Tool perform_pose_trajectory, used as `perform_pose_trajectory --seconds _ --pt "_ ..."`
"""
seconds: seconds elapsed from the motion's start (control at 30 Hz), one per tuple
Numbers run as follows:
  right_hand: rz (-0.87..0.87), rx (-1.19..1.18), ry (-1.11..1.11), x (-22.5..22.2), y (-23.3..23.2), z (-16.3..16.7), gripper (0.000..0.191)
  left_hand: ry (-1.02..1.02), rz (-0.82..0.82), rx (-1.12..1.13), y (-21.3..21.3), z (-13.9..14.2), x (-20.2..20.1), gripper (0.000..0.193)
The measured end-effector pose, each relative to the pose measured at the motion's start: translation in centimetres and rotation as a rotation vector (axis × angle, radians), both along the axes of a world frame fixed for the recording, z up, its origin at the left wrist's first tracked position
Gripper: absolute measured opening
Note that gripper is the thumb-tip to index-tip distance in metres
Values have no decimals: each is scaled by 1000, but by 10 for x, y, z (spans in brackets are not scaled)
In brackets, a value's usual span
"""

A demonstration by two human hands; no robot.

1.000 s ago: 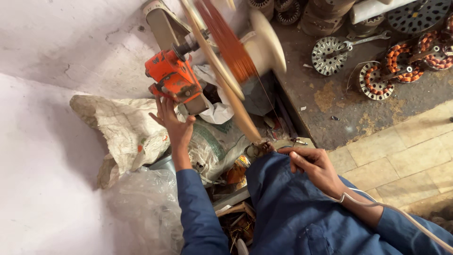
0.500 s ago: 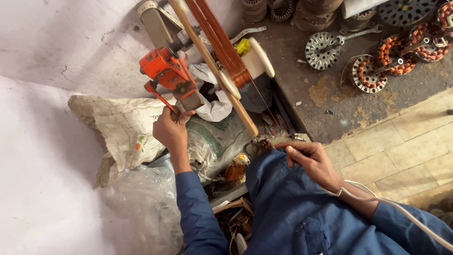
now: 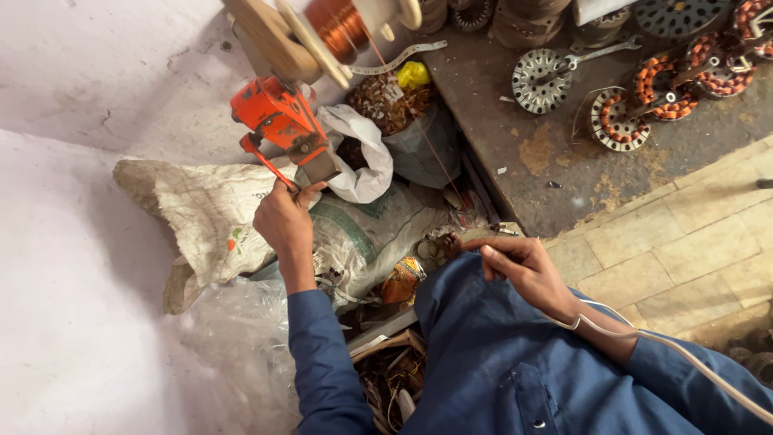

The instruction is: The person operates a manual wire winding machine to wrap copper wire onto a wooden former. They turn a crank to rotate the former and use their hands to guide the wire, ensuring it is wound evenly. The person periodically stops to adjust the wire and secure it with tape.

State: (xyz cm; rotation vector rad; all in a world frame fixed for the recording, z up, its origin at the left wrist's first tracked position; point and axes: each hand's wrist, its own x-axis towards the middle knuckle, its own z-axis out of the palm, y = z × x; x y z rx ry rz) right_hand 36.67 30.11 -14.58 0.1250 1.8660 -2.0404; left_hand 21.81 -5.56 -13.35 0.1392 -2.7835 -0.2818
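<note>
The left hand (image 3: 283,219) has its grip closed on the crank (image 3: 266,165) of the orange winder (image 3: 278,117), ready to turn it. The right hand (image 3: 519,266) pinches the thin copper wire (image 3: 439,161) over the lap, guiding it taut to the spool (image 3: 338,24).

- We see an orange winding machine (image 3: 278,121).
- Our wire spool (image 3: 338,24) is copper-coloured between pale wooden discs.
- Our sleeves (image 3: 322,354) are blue.
- The sack (image 3: 201,217) is off-white with green stripes.
- The stators (image 3: 668,80) show copper-orange coils.
</note>
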Motion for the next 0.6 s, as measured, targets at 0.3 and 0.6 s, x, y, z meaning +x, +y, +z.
perform_pose_trajectory --seconds 0.3,0.6 --pt "21 -20 13 -9 3 5 30 -125 112 -32 7 9 1 65" --pt "73 5 87 -39 2 3 28 157 -227 1204 157 8 42 96"
